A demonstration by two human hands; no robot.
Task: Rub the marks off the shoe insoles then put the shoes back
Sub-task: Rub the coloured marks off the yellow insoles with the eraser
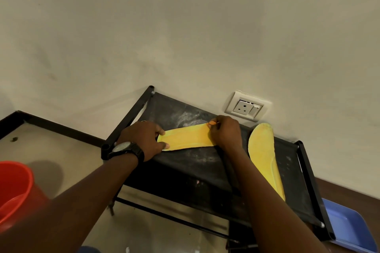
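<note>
A thin yellow foam insole [187, 137] lies flat on the black fabric shoe-rack shelf [205, 170], with a second yellow insole [263, 150] just beside it. The left hand [141, 139] grips one end of the first, thumb and fingers curled over its edge. At the other end the right hand [224, 131] pinches a small orange eraser [212, 123]. The insole looks light, soft and bendy, likely to buckle under rubbing, so pinning it close to the worked spot should serve best.
</note>
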